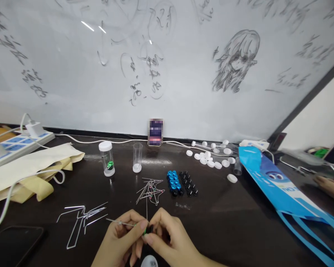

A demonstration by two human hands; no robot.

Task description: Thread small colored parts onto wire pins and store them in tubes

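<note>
Low in the middle of the head view, my left hand and my right hand meet fingertip to fingertip. Between them are a small black piece and a bit of green, mostly covered by fingers. A thin metal wire sticks out leftward from my left fingers. My right thumb and fingers pinch the black piece. Just beyond lies a pile of thin wires with small coloured bits. Right of it stand rows of blue metal pieces and small black screw-like pieces. A whitish round object shows below my hands.
Bent metal rods and a dark phone lie left. A capped tube with a green piece and an open tube stand behind. White caps, a blue bag and another person's hand are right.
</note>
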